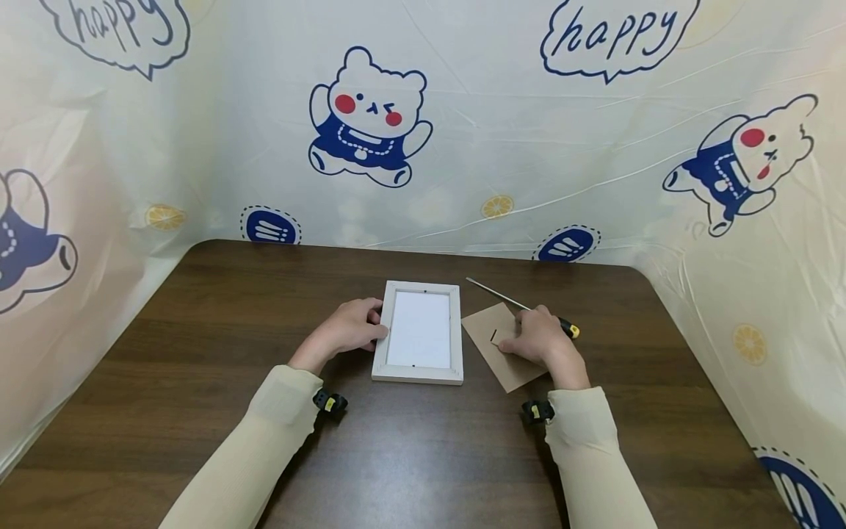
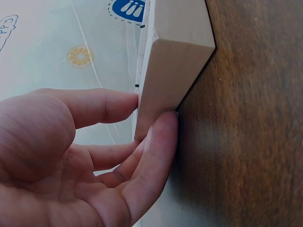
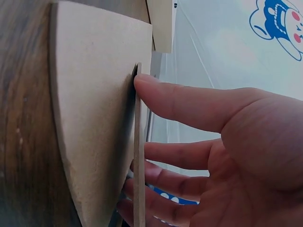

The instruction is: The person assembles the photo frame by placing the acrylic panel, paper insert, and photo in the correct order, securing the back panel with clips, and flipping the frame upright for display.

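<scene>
A white picture frame (image 1: 456,330) lies on the brown table, with a white sheet (image 1: 423,330) inside it. My left hand (image 1: 349,325) holds its left edge; in the left wrist view the thumb (image 2: 113,106) touches the upper face and the fingers meet the side. To the right lies a brown backing board (image 1: 489,323) with a short dark slit. My right hand (image 1: 538,338) is over this board. The right wrist view shows its thumb and fingers pinching a thin upright flap (image 3: 138,156) that rises from the board. The flap's lower end is hidden.
A screwdriver (image 1: 499,295) with a black and yellow handle lies behind the right hand, which partly covers it. Each wrist wears a small black camera. A printed curtain (image 1: 463,132) surrounds the table's back and sides.
</scene>
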Demonstrator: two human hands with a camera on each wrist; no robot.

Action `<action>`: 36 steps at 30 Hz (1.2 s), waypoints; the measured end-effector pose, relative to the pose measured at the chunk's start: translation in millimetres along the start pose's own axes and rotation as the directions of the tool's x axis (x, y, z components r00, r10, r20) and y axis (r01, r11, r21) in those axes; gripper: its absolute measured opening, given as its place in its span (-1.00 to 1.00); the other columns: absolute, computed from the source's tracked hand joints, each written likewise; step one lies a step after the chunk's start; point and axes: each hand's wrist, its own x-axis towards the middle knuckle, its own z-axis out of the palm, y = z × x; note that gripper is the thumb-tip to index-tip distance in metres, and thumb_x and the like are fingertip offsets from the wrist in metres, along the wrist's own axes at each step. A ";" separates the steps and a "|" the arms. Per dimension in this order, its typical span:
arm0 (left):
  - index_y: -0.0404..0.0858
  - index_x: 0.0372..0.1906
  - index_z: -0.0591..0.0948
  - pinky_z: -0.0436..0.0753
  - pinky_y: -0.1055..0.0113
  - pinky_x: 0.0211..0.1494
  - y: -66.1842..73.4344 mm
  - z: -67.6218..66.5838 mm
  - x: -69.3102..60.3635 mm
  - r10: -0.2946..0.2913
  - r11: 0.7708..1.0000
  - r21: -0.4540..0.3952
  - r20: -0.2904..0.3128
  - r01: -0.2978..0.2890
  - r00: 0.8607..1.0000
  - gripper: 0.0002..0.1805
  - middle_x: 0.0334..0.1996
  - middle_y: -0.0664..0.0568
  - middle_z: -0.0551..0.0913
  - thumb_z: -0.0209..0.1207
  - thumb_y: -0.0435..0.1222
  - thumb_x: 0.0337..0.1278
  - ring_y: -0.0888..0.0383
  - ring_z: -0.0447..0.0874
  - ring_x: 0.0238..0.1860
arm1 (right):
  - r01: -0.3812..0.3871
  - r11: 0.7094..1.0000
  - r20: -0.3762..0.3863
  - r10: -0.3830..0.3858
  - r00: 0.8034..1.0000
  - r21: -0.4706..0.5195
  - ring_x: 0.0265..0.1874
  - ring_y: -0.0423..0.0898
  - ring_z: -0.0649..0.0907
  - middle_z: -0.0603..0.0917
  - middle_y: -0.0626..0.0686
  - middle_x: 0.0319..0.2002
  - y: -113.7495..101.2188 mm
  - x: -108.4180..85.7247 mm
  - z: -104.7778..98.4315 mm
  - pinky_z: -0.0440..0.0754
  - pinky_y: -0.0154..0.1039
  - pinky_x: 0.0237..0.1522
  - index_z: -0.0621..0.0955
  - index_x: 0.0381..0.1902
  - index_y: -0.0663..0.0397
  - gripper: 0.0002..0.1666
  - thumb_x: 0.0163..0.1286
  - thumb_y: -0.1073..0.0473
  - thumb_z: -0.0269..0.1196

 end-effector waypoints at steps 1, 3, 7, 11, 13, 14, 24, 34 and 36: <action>-0.51 0.55 0.30 0.83 0.18 -0.12 0.0 0.0 0.0 0.000 1.000 0.002 0.000 0.000 1.000 -0.30 0.03 -0.29 0.54 0.21 -0.42 0.39 -0.02 0.76 -0.22 | 0.003 1.000 0.000 -0.003 1.000 0.004 0.09 0.24 0.53 0.57 0.35 0.08 0.6 0.6 -0.1 0.55 0.18 0.17 0.62 0.22 0.45 -0.29 0.35 -0.01 0.47; -0.51 0.55 0.30 0.83 0.18 -0.12 0.0 0.0 0.0 -0.001 1.000 0.004 -0.001 0.001 1.000 -0.30 0.04 -0.29 0.54 0.21 -0.42 0.39 -0.02 0.76 -0.22 | 0.008 1.000 0.000 -0.008 1.000 0.009 0.12 0.24 0.53 0.58 0.37 0.12 2.1 1.7 -0.4 0.54 0.19 0.21 0.60 0.26 0.46 -0.27 0.35 -0.01 0.47; -0.51 0.55 0.30 0.83 0.18 -0.12 0.0 -0.3 0.2 -0.001 1.000 0.010 -0.001 0.001 1.000 -0.30 0.04 -0.29 0.54 0.21 -0.41 0.39 -0.02 0.76 -0.22 | 0.012 1.000 0.001 -0.012 1.000 0.022 0.21 0.29 0.52 0.56 0.41 0.19 4.9 3.1 -1.0 0.51 0.23 0.30 0.56 0.32 0.49 -0.21 0.36 -0.01 0.48; -0.51 0.55 0.30 0.83 0.17 -0.12 0.4 -0.5 -0.6 0.003 1.000 0.007 0.000 -0.003 1.000 -0.30 0.04 -0.29 0.54 0.21 -0.42 0.39 -0.03 0.75 -0.21 | 0.013 0.999 0.005 -0.014 1.000 0.034 0.26 0.34 0.51 0.54 0.43 0.23 7.6 4.2 -1.3 0.50 0.26 0.33 0.55 0.34 0.48 -0.19 0.37 0.00 0.49; -0.51 0.54 0.30 0.83 0.17 -0.12 0.4 -0.5 -0.8 0.004 1.000 0.006 0.000 -0.004 1.000 -0.30 0.04 -0.29 0.54 0.22 -0.42 0.39 -0.03 0.75 -0.21 | 0.017 0.999 0.008 -0.017 1.000 0.038 0.26 0.35 0.51 0.53 0.43 0.23 9.4 4.8 -1.6 0.50 0.27 0.32 0.54 0.34 0.47 -0.19 0.36 -0.01 0.49; -0.51 0.54 0.31 0.83 0.17 -0.12 0.4 -0.5 -0.8 0.003 1.000 0.005 0.000 -0.003 1.000 -0.31 0.04 -0.29 0.54 0.22 -0.42 0.39 -0.03 0.75 -0.21 | 0.017 0.999 0.009 -0.018 1.000 0.041 0.26 0.36 0.50 0.53 0.43 0.24 10.2 5.0 -1.5 0.50 0.27 0.32 0.54 0.35 0.47 -0.19 0.36 -0.01 0.49; -0.51 0.54 0.31 0.83 0.17 -0.12 1.0 -0.1 -1.2 0.001 1.000 0.005 -0.003 -0.001 1.000 -0.30 0.02 -0.28 0.53 0.22 -0.42 0.38 -0.03 0.74 -0.21 | 0.030 0.998 0.014 -0.031 0.999 0.055 0.25 0.38 0.47 0.53 0.41 0.20 12.4 3.2 -4.8 0.51 0.26 0.28 0.53 0.32 0.46 -0.18 0.32 0.00 0.52; -0.51 0.55 0.30 0.83 0.17 -0.11 2.1 -0.3 -2.1 0.001 1.000 0.002 -0.004 -0.001 1.000 -0.30 0.03 -0.29 0.53 0.21 -0.42 0.39 -0.03 0.73 -0.21 | 0.002 0.984 0.007 -0.004 1.000 0.176 0.06 0.21 0.57 0.58 0.37 0.15 15.4 5.4 -7.3 0.59 0.13 0.18 0.44 0.31 0.42 -0.15 0.28 0.07 0.58; -0.51 0.55 0.30 0.83 0.17 -0.12 2.4 -0.2 -2.2 0.002 1.000 0.002 -0.004 -0.002 1.000 -0.30 0.02 -0.28 0.53 0.21 -0.42 0.39 -0.03 0.73 -0.21 | -0.001 0.982 -0.013 0.004 1.000 0.186 0.09 0.23 0.56 0.57 0.39 0.17 15.7 5.8 -7.2 0.58 0.16 0.22 0.44 0.34 0.42 -0.12 0.27 0.06 0.59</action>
